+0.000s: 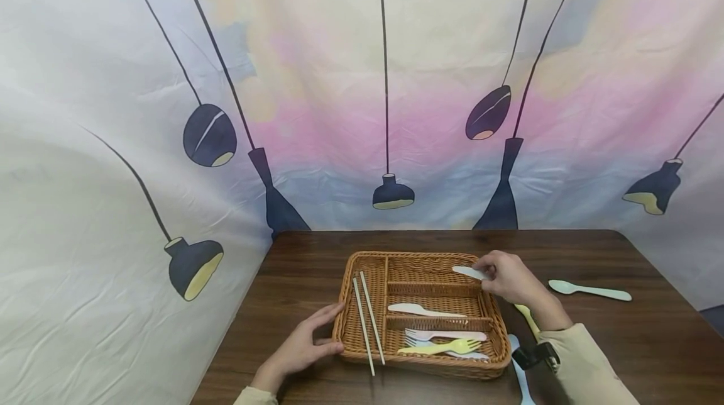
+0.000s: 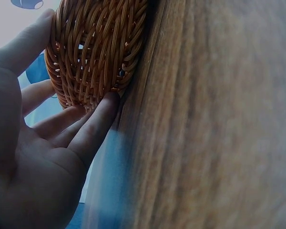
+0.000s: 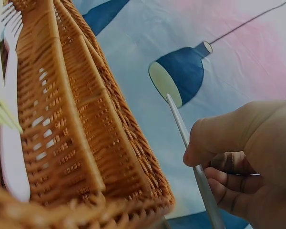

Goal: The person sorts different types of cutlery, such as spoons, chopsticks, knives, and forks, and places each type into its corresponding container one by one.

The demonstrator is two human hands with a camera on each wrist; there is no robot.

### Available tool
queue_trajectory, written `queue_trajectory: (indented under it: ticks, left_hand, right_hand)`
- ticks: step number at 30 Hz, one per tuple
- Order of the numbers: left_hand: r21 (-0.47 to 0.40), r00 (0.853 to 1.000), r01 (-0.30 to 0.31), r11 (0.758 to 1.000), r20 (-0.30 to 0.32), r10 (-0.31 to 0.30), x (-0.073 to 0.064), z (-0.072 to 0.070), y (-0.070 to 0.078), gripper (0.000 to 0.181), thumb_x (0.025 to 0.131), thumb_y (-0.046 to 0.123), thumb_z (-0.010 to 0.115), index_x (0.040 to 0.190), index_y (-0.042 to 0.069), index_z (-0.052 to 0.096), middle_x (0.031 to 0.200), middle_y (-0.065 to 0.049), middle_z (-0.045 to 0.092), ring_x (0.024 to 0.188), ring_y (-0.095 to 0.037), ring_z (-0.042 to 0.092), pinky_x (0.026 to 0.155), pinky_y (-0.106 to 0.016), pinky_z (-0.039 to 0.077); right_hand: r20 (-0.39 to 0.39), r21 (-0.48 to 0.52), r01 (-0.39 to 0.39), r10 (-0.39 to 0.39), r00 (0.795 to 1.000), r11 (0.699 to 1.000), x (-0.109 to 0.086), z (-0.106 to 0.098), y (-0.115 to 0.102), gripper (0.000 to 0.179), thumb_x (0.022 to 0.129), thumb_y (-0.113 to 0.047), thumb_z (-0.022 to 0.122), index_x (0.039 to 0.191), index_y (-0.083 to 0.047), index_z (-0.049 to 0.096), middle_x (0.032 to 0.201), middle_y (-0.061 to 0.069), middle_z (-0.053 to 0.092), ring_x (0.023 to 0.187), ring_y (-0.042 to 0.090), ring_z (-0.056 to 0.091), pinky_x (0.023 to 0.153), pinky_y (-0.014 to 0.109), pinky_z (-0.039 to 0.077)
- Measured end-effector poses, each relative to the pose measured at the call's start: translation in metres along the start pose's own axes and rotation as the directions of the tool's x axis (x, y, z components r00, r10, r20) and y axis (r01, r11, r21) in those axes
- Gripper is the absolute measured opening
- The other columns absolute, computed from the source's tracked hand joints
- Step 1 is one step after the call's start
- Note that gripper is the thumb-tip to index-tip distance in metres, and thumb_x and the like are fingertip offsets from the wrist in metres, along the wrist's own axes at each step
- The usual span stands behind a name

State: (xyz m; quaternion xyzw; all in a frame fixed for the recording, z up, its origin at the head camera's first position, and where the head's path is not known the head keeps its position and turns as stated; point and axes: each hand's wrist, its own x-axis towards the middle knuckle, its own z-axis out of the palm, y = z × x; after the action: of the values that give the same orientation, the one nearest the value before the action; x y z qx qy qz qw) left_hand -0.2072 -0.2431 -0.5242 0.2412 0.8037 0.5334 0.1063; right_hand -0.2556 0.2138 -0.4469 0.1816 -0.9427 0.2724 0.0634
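Observation:
My right hand [image 1: 509,276] pinches a pale plastic knife [image 1: 468,272] between thumb and fingers, above the right end of the back compartment of a wicker basket [image 1: 432,285]. Seen from the right wrist, the knife [image 3: 183,126] is almost edge-on. My left hand [image 1: 308,343] rests its extended fingers and thumb against the basket's left outer side. A white knife [image 1: 415,310] lies in the middle compartment. Along the front one are a pink fork [image 1: 447,334], a yellow fork [image 1: 438,348] and a pale blue fork [image 1: 477,355]. Two chopsticks [image 1: 370,317] lie slanted across the left compartment.
On the brown table [image 1: 305,251] a mint spoon [image 1: 591,290] lies right of the basket. A yellow utensil [image 1: 527,317] and a pale blue utensil [image 1: 520,373], both partly hidden by the right arm, lie near the basket's right side. A printed cloth [image 1: 339,109] hangs behind the table.

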Motion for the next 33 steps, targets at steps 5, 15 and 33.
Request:
queue_trajectory:
  ticks: [5,15,33]
  left_hand:
    - [-0.008,1.000,-0.006,1.000,0.000,0.006,0.000,-0.001,0.000,0.077,0.085,0.015,0.076,0.151,0.011,0.037,0.157,-0.025,0.021,0.138,-0.047,0.028,0.092,-0.026,0.054]
    - [0.000,1.000,-0.010,1.000,0.006,0.010,0.001,-0.002,0.000,0.078,0.085,0.016,0.076,0.151,0.011,0.036,0.158,-0.024,0.020,0.137,-0.048,0.031,0.092,-0.025,0.054]
    - [-0.007,1.000,-0.024,1.000,0.004,0.024,-0.001,0.001,-0.001,0.076,0.085,0.014,0.075,0.150,0.007,0.036,0.156,-0.028,0.022,0.136,-0.050,0.030,0.092,-0.026,0.055]
  right_hand:
    - [0.005,0.020,0.009,-0.009,1.000,1.000,0.005,0.007,-0.009,0.025,0.081,-0.001,0.070,0.105,-0.008,0.072,0.094,0.001,0.063,0.077,0.013,0.054,0.060,0.028,0.047]
    - [-0.005,0.041,0.064,-0.063,0.998,0.997,0.013,0.018,-0.026,0.026,0.080,-0.001,0.071,0.103,-0.009,0.073,0.094,0.000,0.064,0.079,0.012,0.058,0.062,0.028,0.050]
    - [0.009,0.012,0.164,-0.164,0.986,0.986,0.020,0.043,-0.049,0.027,0.078,-0.004,0.071,0.102,-0.015,0.074,0.095,-0.004,0.067,0.081,0.012,0.061,0.067,0.027,0.051]
